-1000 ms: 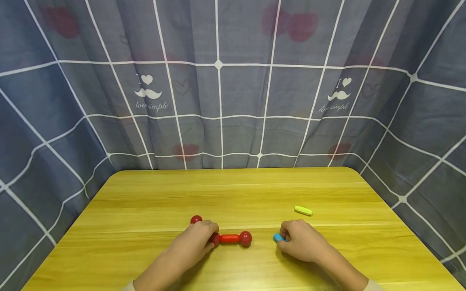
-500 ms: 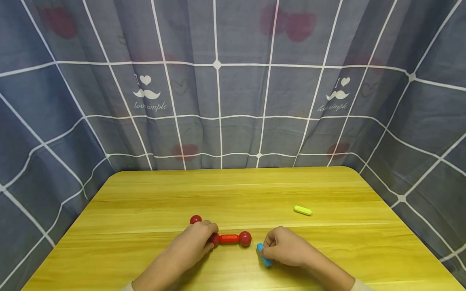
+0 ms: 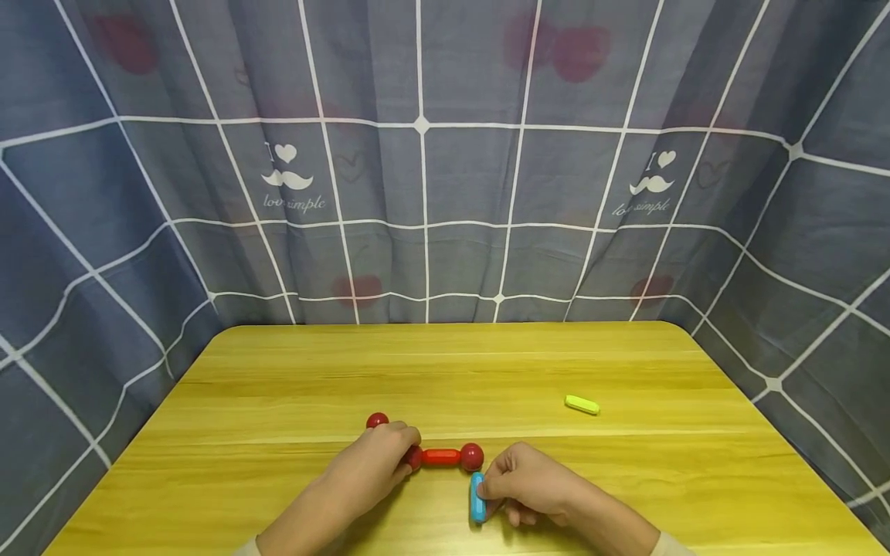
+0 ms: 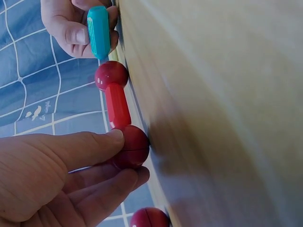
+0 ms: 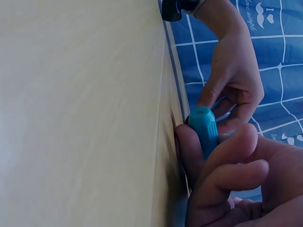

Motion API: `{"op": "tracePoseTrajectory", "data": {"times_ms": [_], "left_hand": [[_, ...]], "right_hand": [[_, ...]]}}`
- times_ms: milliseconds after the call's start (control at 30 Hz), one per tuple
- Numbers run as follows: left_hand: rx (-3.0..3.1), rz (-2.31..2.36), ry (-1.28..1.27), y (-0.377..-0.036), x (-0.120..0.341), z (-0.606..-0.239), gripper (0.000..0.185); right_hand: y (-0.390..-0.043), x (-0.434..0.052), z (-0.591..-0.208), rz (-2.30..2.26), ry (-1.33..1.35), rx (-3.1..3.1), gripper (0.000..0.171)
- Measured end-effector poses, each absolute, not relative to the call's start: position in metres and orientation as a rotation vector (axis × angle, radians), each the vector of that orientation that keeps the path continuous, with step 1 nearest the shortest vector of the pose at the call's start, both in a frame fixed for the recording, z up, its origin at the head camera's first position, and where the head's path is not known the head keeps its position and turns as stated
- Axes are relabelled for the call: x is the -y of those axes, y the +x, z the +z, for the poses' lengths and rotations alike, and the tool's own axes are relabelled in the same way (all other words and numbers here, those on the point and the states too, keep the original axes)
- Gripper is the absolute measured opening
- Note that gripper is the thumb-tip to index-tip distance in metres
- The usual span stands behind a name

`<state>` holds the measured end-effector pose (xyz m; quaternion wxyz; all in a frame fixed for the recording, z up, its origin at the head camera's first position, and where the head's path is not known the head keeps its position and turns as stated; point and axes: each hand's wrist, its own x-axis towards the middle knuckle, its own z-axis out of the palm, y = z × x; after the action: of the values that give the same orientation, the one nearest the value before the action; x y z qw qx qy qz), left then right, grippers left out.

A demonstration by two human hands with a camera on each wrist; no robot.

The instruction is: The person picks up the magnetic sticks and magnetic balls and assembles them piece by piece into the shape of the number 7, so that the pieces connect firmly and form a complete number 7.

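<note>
While grey-blue checked cloth (image 3: 445, 154), printed with hearts and moustaches, hangs on three sides, fills most of the head view as backdrop to a yellow wooden table (image 3: 445, 371). Seen at the table's 6 o'clock edge: two bare hands at work among toy pieces.

Left hand (image 3: 371, 463), fingers curled, grips a red ball (image 4: 130, 146) at the near end of a red rod (image 3: 441, 456); capped at the 3 o'clock end by a second red ball (image 3: 472, 456). Right hand (image 3: 524, 483) pinches a blue stick (image 3: 477, 496) between thumb and fingers, top end touching or just under that second ball, at its 6 o'clock. Lying loose near 2 o'clock from the hands, well apart: a yellow-green stick (image 3: 581, 404). Peeking out at 12 o'clock of the left hand: a third red ball (image 3: 378, 420).

Compared with a second ago: blue stick carried from 3 o'clock of the red piece, mostly buried in the right fist, across to just below the end ball and turned to point away from the person. Left hand, red piece and yellow-green stick unmoved.

Hard to make out: whatever joins the third ball to the gripped one, hidden under the left fingers. Blurred in both wrist views: the table surface. Cut off at the lower frame edge: both forearms.
</note>
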<state>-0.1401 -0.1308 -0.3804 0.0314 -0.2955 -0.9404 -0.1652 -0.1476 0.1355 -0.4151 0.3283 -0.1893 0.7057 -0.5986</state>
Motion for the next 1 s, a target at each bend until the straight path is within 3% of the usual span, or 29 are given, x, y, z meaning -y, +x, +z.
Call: {"op": "tracePoseTrajectory", "data": {"times_ms": [667, 1000], "left_hand": [[2.896, -0.512, -0.925, -0.139, 0.127, -0.382, 0.018], [2.902, -0.524, -0.887, -0.138, 0.127, -0.382, 0.02]], "right_hand": [[-0.146, -0.136, -0.418, -1.671, -0.373, -1.683, 0.019], [-0.161, -0.158, -0.402, -1.61, -0.405, -1.968, 0.02]]}}
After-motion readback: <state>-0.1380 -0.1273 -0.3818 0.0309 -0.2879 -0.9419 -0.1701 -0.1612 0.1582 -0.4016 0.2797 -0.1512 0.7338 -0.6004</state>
